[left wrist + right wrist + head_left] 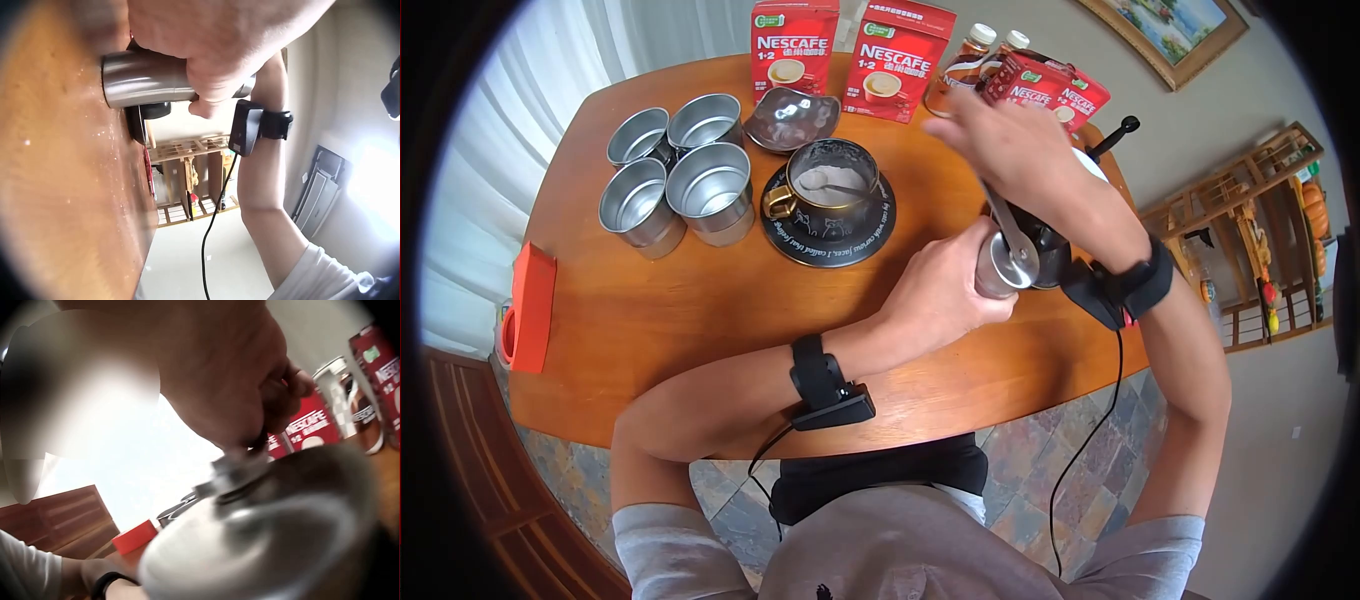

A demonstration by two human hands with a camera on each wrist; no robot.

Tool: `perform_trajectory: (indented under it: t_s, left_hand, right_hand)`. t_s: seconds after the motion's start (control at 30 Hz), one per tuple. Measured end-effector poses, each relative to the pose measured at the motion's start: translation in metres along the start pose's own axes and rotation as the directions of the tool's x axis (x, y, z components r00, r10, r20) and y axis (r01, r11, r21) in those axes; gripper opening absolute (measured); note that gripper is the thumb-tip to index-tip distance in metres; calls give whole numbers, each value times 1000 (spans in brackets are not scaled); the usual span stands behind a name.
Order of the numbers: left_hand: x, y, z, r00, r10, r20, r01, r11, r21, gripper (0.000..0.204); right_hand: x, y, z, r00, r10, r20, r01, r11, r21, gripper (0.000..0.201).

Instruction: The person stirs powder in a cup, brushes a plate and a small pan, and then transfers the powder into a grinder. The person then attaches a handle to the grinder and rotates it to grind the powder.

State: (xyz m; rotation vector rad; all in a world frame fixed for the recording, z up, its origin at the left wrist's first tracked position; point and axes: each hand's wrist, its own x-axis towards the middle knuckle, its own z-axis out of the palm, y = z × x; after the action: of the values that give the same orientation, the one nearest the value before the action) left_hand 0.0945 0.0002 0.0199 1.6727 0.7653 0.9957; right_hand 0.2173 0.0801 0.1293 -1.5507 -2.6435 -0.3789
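Observation:
My left hand (935, 290) grips a slim metal hand coffee grinder (1000, 273) near its top. In the left wrist view the grinder's cylinder (147, 80) stands upright with its base at the wooden tabletop. My right hand (1045, 165) is over the grinder's crank handle (1007, 222), its curled fingers hiding the handle's far end. The right wrist view shows those fingers (284, 400) bent inward above a blurred shiny metal surface (250, 531). Left of the hands, a black cup (825, 215) with a gold handle holds pale powder and a spoon on a black saucer (865, 243).
Several metal cups (710, 190) stand at the table's left, with a dark wavy dish (792, 122) beside them. Red Nescafe boxes (897, 65) and bottles (970, 60) line the back. A dark vessel (1050, 255) sits under my right forearm. An orange-red object (533, 310) is at the left edge.

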Motion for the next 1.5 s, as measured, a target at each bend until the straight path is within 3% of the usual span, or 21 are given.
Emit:
perform_trajectory:
  t_s: [0.03,0.13,0.2,0.33,0.43,0.5,0.57,0.63,0.73,0.83,0.93,0.97,1.03,1.07,1.13,1.17,1.2,1.33,1.43,1.47,1.5]
  left_hand:
    - [0,1,0,1000,-13,11,13,1000,12,46]
    - [0,1,-1,1000,-19,10,18,1000,13,45]
    - [0,0,1,1000,-3,-2,3,1000,14,45]
    - [-1,-1,2,1000,-5,0,5,1000,-24,47]
    - [-1,-3,3,1000,10,-18,-10,1000,-23,46]
    - [-2,-1,2,999,23,-23,-23,1000,-9,45]
    - [-3,-1,3,1000,23,-22,-23,1000,-2,43]
    - [-2,-1,3,1000,14,-19,-14,1000,0,41]
    - [-4,-4,2,999,51,-2,-51,999,-15,37]
    - [-4,-11,1,998,37,51,-27,982,-188,37]
    - [-9,-15,-2,995,45,89,-23,973,-228,39]
    - [-7,-16,0,994,61,85,-45,983,-178,40]
    - [0,-18,6,993,81,87,-83,996,30,42]
    - [2,-16,6,995,68,76,-74,994,81,43]
    - [3,-10,2,997,-61,55,58,997,54,53]
    - [-1,-6,4,999,12,-35,-13,1000,-8,49]
    - [0,-3,1,1000,-6,-11,6,1000,1,49]
    - [-3,-1,6,999,36,15,-36,999,5,48]
    - [-5,4,4,998,-43,51,43,999,-10,46]
    - [-5,2,4,999,-10,30,10,1000,6,45]
    - [-5,1,6,1000,3,24,-3,1000,-2,45]
  right_hand:
    - [-11,8,-6,997,58,45,-59,998,4,40]
    - [-55,49,10,991,98,-91,-98,995,1,36]
    - [-86,52,0,983,178,-46,-177,984,17,33]
    - [-149,35,-4,964,216,-157,-215,976,26,31]
    - [-185,-1,-17,940,332,-80,-333,943,-7,32]
    - [-201,-17,-14,948,256,-189,-259,966,6,34]
    - [-205,-37,-20,962,192,-193,-186,981,49,35]
    - [-199,-61,-26,978,-34,-206,51,996,79,37]
    - [-172,-90,-34,961,-224,-163,227,974,2,37]
    - [-127,-104,-21,911,-288,-295,305,952,11,37]
    - [-78,-110,-17,920,-319,-228,328,945,2,36]
    - [-60,-105,-21,948,-295,-115,307,947,96,37]
    - [-27,-88,-11,940,-290,-180,305,951,56,41]
    - [-14,-78,-9,961,-242,-135,251,966,57,42]
    - [5,-52,-2,985,-148,-85,149,989,7,45]
    - [10,-39,3,989,-95,-112,95,995,-5,47]
    - [11,-24,3,994,-76,-73,79,996,37,46]
    - [-15,9,7,995,61,-84,-57,997,45,41]
    - [-43,46,20,987,106,-117,-102,994,41,38]
    - [-55,43,7,977,214,-20,-210,969,133,38]
    - [-68,47,5,976,212,-41,-205,971,126,37]
